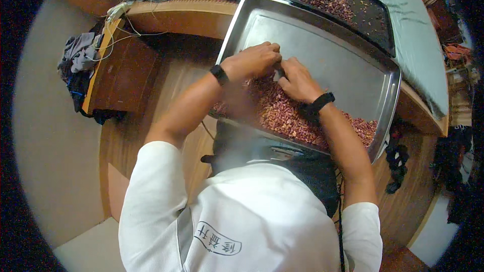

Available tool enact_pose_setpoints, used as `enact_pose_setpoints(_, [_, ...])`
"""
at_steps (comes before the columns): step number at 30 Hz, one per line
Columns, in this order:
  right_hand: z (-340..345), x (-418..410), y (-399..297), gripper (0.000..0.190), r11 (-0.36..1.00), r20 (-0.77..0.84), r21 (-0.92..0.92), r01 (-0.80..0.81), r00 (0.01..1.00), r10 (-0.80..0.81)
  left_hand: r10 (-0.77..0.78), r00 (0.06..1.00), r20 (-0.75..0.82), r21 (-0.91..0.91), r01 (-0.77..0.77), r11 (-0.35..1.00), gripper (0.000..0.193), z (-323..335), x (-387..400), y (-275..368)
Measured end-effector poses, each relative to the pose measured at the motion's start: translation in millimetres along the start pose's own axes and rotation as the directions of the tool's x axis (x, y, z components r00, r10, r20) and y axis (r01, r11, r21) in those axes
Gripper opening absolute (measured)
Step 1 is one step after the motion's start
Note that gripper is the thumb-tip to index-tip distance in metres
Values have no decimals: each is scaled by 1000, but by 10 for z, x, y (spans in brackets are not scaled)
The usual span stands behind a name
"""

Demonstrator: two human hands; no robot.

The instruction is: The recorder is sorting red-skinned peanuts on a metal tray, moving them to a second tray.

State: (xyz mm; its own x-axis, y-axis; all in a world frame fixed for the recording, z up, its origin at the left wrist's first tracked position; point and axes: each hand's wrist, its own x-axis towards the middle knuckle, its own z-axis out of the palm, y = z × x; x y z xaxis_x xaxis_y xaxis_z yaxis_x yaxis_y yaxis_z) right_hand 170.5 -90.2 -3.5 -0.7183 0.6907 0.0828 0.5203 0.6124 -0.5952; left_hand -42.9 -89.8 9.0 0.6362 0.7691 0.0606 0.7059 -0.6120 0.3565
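A large metal tray [332, 60] lies tilted in front of me, its near edge at my lap. Reddish-pink shelled kernels, perhaps peanuts [289, 121], are heaped along its near side. My left hand [261, 58] is over the tray's left part, fingers bent and pointing down. Close to its right, my right hand [298, 81] is curled just above the upper edge of the heap. The fingertips of both hands nearly meet. Whether either hand pinches a kernel is hidden by the fingers. Each wrist wears a black band.
Beyond the metal tray, a black tray [372, 19] with darker reddish pieces rests on a bed with a green striped sheet [412, 45]. Left stands a wooden board [102, 64] with clothes [81, 53] and white cables. Dark objects [397, 162] lie on the floor at right.
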Motion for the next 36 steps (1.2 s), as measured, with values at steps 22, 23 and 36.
enact_pose_setpoints(22, [108, 103, -308, 25, 990, -75, -81, 117, 990, -123, -121, 971, -206, 265, 175, 948, 45, -196, -809, 161])
enact_pose_setpoints(23, [107, 135, -235, 25, 978, -145, -180, 105, 981, -132, -164, 976, -140, 290, 199, 936, 46, -178, -761, 127])
enact_pose_setpoints(36, [134, -257, -246, 21, 978, 156, -71, 198, 970, -185, -97, 995, 17, 41, 96, 995, 40, -68, -797, 395])
